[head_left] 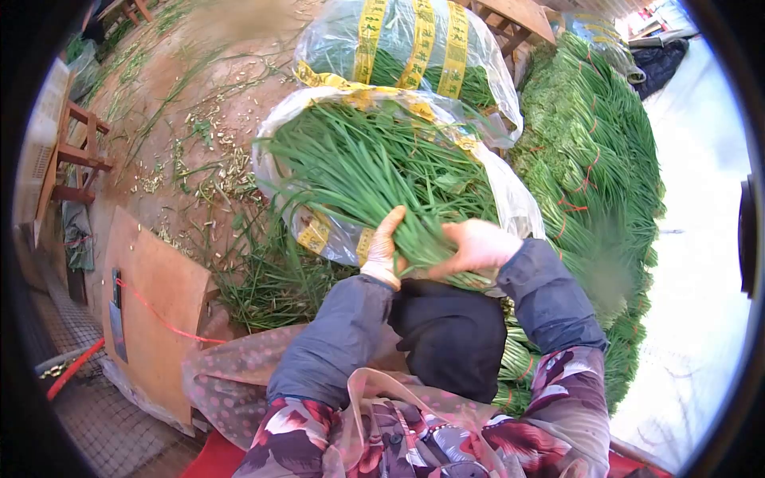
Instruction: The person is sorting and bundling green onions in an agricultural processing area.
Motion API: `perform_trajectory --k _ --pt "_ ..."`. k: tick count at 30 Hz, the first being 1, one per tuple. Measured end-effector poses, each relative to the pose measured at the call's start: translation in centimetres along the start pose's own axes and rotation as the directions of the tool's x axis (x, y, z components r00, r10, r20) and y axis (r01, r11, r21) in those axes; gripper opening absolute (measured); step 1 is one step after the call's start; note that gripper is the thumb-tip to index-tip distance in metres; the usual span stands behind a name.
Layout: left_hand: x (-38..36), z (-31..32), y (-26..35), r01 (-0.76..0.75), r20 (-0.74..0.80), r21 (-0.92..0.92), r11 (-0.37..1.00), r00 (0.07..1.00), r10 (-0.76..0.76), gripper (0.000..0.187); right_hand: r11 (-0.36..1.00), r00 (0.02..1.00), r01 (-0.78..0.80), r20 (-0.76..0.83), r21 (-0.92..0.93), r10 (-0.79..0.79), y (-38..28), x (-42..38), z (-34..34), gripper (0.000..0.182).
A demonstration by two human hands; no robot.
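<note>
A loose bunch of long green chives [362, 171] lies across the mouth of a clear plastic bag [518, 191] that is full of more chives. My left hand [385, 248] is closed round the stem end from the left, its thumb up along the leaves. From the right, my right hand [482, 247] grips the same bunch near its base, slightly blurred. The leaf tips fan out to the upper left. The fingers' undersides are hidden by the leaves.
A second bag [406, 48] with yellow printed bands lies behind. On the right runs a long stack of chives tied with red bands [590, 159]. At the left, a wooden board [159, 287] carries a knife [118, 319] and red string. Trimmings [211, 175] litter the floor.
</note>
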State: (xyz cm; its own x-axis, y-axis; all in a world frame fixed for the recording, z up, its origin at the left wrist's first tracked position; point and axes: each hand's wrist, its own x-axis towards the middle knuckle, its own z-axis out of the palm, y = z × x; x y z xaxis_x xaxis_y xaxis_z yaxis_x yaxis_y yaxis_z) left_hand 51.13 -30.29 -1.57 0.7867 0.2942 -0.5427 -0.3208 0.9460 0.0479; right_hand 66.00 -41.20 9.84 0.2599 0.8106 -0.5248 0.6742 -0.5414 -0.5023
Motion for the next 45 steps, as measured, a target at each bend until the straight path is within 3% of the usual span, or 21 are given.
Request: perform_trajectory --k 1,4,7,9,11,15,16,18,19,21,23,26,30,34,37,38,39,41,43,44,45 --pt "-0.1 -0.9 0.7 -0.071 0.004 0.045 0.996 0.997 0.071 0.040 0.975 0.958 0.094 -0.284 0.201 -0.034 1.1 -0.3 -0.3 0.053" --pt "-0.9 -2.9 3.5 -0.073 0.049 0.067 0.995 0.996 0.070 0.035 0.942 0.829 -0.092 -0.499 0.322 0.251 4.5 -1.9 -2.2 0.031" --pt "-2.4 -6.2 5.3 -0.086 0.065 -0.011 0.996 0.994 0.086 0.039 0.834 0.884 0.065 -0.419 0.548 0.207 6.8 -1.5 -0.9 0.033" --pt "-4.5 -6.1 5.4 -0.086 0.087 0.020 0.996 0.993 0.084 0.041 0.670 0.949 -0.234 0.016 0.705 0.314 5.1 -1.1 -0.7 0.038" --pt "-5.9 -6.6 5.7 -0.094 0.037 0.094 0.991 0.995 0.091 0.055 0.606 0.952 -0.268 0.110 0.749 0.285 7.0 1.3 1.4 0.042" --pt "-7.1 -6.7 5.7 -0.031 0.050 0.050 0.998 0.998 0.028 0.056 0.633 0.775 -0.553 0.613 0.543 0.151 9.9 6.3 7.3 0.075" --pt "-6.0 -9.2 5.4 -0.044 -0.015 0.009 0.999 0.999 0.044 0.049 0.721 0.768 -0.532 0.612 0.445 0.189 8.4 6.9 8.5 0.082" --pt "-5.7 -10.1 5.3 -0.026 -0.057 -0.002 1.000 0.998 0.026 0.048 0.615 0.884 -0.395 0.464 0.682 0.055 1.3 5.3 9.0 0.078" --pt "-5.2 -11.8 5.3 -0.007 -0.037 0.006 1.000 0.999 0.007 0.053 0.397 0.839 -0.508 0.544 0.764 0.027 -1.8 5.0 9.6 0.074" --pt "-6.5 -11.5 5.9 -0.001 0.026 0.034 0.999 1.000 0.000 0.051 0.562 0.946 -0.291 0.320 0.775 0.048 -7.7 4.1 10.5 0.057" --pt "-9.3 -10.7 6.7 0.006 0.038 -0.036 0.999 0.999 -0.004 0.052 0.723 0.996 0.047 0.019 0.689 -0.082 -8.1 4.3 15.1 0.048" --pt "-15.1 -9.3 6.8 -0.126 0.150 0.194 0.973 0.984 0.097 0.078 0.954 0.988 0.118 0.063 0.275 -0.141 -12.8 0.2 14.9 0.041" --pt "-20.5 -7.1 6.6 -0.275 0.307 0.285 0.918 0.934 0.184 0.095 0.797 0.855 0.489 0.012 -0.354 -0.519 -17.0 -3.7 15.0 0.038" --pt "-22.8 -6.4 7.6 -0.397 0.396 0.239 0.886 0.873 0.284 0.091 0.881 0.883 0.458 -0.051 -0.117 -0.466 -18.8 -5.3 13.6 0.036" --pt "-24.6 -5.4 9.0 -0.450 0.419 0.177 0.875 0.839 0.347 0.088 0.940 0.884 0.145 0.387 0.308 -0.263 -16.6 -5.8 12.5 0.058" --pt "-25.7 -4.4 9.9 -0.476 0.395 0.213 0.853 0.841 0.370 0.088 0.943 0.895 0.314 0.296 0.115 -0.334 -14.0 -5.4 13.9 0.066" --pt "-26.4 -3.9 10.8 -0.526 0.410 0.209 0.825 0.813 0.414 0.088 0.963 0.903 0.202 0.414 -0.179 -0.113 -12.9 -5.9 13.9 0.066" --pt "-28.0 -2.6 12.7 -0.530 0.480 0.141 0.836 0.775 0.411 0.089 0.887 0.899 0.284 0.423 -0.364 -0.114 -7.1 -6.1 13.4 0.068" --pt "-29.7 -0.7 13.9 -0.603 0.492 0.158 0.782 0.735 0.467 0.090 0.955 0.996 0.017 0.087 -0.295 0.009 -5.6 -5.9 9.7 0.054" --pt "-30.3 0.0 13.8 -0.585 0.473 0.207 0.784 0.761 0.443 0.086 0.977 0.999 -0.002 0.054 0.212 -0.010 -7.8 -6.1 7.5 0.054" --pt "-30.7 0.6 14.0 -0.560 0.456 0.255 0.788 0.789 0.412 0.083 0.745 1.000 -0.012 0.028 0.667 -0.009 -10.0 -6.8 5.1 0.058"
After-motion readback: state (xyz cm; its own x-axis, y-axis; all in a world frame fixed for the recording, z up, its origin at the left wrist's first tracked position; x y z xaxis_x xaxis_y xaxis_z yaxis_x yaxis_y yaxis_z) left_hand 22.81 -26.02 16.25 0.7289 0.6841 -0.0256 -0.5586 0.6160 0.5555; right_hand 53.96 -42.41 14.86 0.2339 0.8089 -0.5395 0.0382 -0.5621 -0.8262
